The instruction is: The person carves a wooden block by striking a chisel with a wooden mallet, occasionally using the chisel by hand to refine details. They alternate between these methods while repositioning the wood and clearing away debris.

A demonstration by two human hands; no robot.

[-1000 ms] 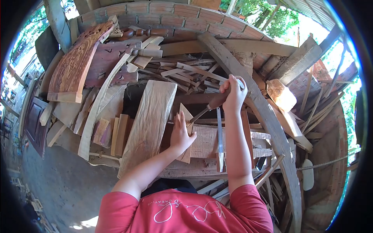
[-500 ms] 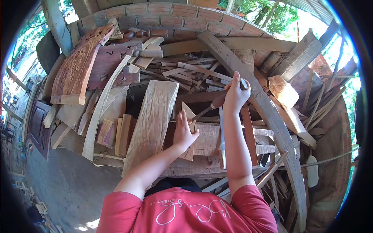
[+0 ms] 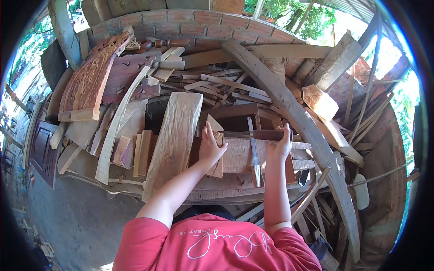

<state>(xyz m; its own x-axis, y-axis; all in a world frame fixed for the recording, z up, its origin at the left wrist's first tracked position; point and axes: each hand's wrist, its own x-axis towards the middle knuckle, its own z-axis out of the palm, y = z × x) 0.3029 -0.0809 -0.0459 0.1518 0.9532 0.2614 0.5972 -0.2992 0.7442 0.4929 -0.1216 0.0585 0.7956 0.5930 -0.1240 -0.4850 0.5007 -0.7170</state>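
My left hand [image 3: 211, 147] grips a pale wooden piece with a pointed top [image 3: 215, 121], its thumb out to the right. In my right hand [image 3: 281, 144] is a long narrow tool with a dark wooden handle [image 3: 267, 134]. The tool's thin metal shaft [image 3: 237, 134] runs level to the left, towards my left thumb; its tip is hard to make out there. Beneath the shaft, a thick wooden block [image 3: 237, 156] lies on the bench. A long metal strip [image 3: 254, 156] lies across this block, just left of my right wrist.
A wide pale plank [image 3: 174, 135] slants beside my left forearm. Behind lies a heap of wood offcuts [image 3: 226, 86]. A heavy curved beam [image 3: 298, 108] crosses on the right. Carved panels [image 3: 92, 77] lean at the left, before a low brick wall [image 3: 194, 20].
The tool has swung from a slant to nearly level, and my right hand has moved lower. My left hand stays on the pointed wooden piece. The whole view has shifted slightly.
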